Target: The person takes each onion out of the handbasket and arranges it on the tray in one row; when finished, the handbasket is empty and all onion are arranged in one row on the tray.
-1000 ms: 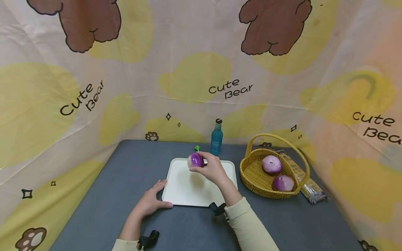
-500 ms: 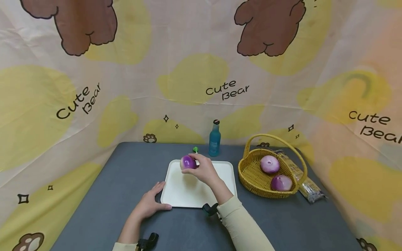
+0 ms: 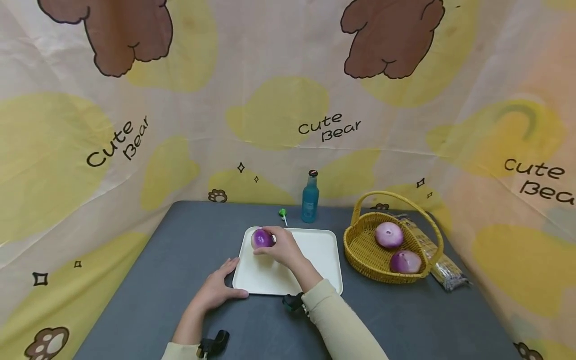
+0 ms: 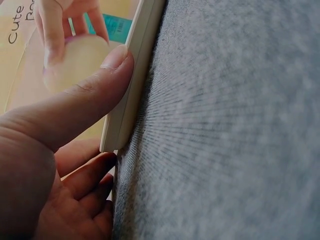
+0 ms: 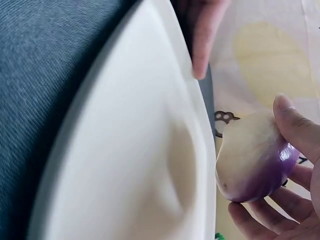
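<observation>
In the head view my right hand [image 3: 284, 248] holds a glossy purple-and-cream onion [image 3: 262, 239] between thumb and fingers, above the left part of a white tray [image 3: 317, 257]. The right wrist view shows the onion [image 5: 252, 157] with its cream side towards the tray, whose surface carries a shadow. At the tray's near left corner rests my left hand [image 3: 217, 290]. Its thumb [image 4: 107, 70] lies against the front edge in the left wrist view, and its fingers reach along the left side.
Right of the tray stands a yellow woven basket [image 3: 366, 268] with two purple onions [image 3: 389, 235] in it. A clear-and-yellow packet [image 3: 445, 272] lies behind the basket. A blue bottle [image 3: 310, 202] and a green lollipop [image 3: 283, 214] are at the back of the grey table [image 3: 207, 220].
My right hand has carried the onion leftwards over the tray and slightly nearer. The lollipop's stick has come into view. The left hand stays at the tray corner.
</observation>
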A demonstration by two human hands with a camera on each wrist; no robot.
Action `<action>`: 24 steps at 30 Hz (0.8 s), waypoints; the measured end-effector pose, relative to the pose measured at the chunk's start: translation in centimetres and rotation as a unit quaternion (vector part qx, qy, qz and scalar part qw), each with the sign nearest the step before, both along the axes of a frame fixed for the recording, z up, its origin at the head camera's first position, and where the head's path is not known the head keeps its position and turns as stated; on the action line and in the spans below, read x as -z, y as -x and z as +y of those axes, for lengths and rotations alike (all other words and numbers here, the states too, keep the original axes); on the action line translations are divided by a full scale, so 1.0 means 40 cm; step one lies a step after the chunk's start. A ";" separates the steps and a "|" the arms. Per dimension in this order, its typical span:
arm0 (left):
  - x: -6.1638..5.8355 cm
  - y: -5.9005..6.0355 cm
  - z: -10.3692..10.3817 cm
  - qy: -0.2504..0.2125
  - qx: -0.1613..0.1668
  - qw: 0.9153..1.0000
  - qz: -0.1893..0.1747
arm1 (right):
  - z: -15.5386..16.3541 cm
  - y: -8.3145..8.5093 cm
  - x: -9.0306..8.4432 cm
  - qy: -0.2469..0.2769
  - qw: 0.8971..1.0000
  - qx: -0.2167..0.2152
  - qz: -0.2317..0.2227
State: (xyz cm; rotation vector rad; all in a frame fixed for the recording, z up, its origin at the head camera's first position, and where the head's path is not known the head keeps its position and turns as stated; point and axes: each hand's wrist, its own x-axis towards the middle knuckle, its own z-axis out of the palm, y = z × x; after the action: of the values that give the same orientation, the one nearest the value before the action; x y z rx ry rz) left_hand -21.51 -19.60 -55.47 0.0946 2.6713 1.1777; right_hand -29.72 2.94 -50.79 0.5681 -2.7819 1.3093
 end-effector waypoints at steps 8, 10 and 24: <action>-0.003 0.008 0.004 -0.002 0.013 1.000 0.023 | -0.024 -0.002 0.023 -0.027 1.000 -0.004 0.008; -0.001 0.007 0.002 -0.003 0.015 1.000 0.023 | -0.029 -0.006 0.028 -0.033 0.999 -0.004 0.005; 0.002 0.003 -0.005 0.007 0.013 1.000 0.014 | -0.052 -0.021 0.045 -0.063 0.998 -0.019 -0.005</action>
State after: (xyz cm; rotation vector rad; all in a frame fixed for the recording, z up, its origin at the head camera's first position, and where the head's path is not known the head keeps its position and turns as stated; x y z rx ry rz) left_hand -21.61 -19.81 -55.56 0.1444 2.6937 1.1568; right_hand -28.87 0.85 -52.59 0.6239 -2.8921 1.1506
